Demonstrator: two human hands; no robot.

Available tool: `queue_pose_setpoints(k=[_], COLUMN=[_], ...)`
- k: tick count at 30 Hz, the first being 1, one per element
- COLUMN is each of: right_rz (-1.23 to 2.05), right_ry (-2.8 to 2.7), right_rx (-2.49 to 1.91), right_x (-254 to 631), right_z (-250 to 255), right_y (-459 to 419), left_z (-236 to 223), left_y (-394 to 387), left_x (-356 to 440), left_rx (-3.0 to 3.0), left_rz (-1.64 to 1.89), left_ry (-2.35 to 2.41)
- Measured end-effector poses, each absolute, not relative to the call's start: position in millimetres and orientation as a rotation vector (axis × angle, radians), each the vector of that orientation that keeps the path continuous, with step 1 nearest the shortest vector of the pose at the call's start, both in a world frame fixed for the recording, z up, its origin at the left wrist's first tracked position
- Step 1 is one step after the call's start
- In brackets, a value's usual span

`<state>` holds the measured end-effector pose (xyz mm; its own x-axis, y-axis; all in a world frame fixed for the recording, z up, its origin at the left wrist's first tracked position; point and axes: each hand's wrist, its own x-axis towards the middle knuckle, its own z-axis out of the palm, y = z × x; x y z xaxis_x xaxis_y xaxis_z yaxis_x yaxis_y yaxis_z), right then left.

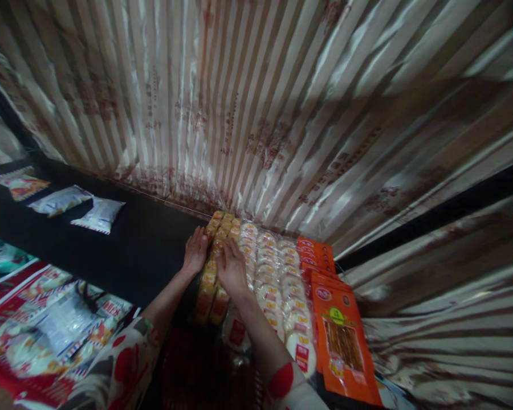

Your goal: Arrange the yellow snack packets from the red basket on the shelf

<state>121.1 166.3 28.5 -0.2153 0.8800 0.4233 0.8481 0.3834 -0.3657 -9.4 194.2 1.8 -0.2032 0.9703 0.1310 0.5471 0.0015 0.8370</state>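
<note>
My left hand (195,250) rests against the left side of the rows of small yellow packets (208,285), its fingers stretched out. Across the top of these packets lies my right hand (232,267), with its fingers extended and touching them. The packets stand in narrow rows running back towards the curtain. Directly to their right are rows of round white cakes in clear wrappers (267,273), partly covered by my right forearm. What lies under my right palm is hidden.
Orange snack bags (342,336) stand in a row at the right. Several white packets (98,215) lie on the black shelf (154,239). A red crate (8,347) at lower left holds bagged goods. A striped curtain (222,114) hangs behind; a black bar (436,213) slants at right.
</note>
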Motion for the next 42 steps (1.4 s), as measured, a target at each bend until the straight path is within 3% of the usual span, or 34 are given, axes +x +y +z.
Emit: queue_pose_setpoints(k=[24,33,42], right_rz=[0.160,0.195,0.277], right_ry=[-2.059,-2.049,-2.009], right_rx=[-1.365,-1.288,-1.139], right_x=[146.6,130.4,135.3], right_z=[47.7,36.4,-11.1], right_y=[73.1,29.6,-28.9], left_z=[4.3,-7.0,-46.4], left_y=[97.8,25.7,-56.5], left_x=[-22.5,-2.8,22.7], left_rx=[1.477,1.771,1.932], left_rz=[1.442,1.557,1.218], left_ry=[1.770,1.827,1.562])
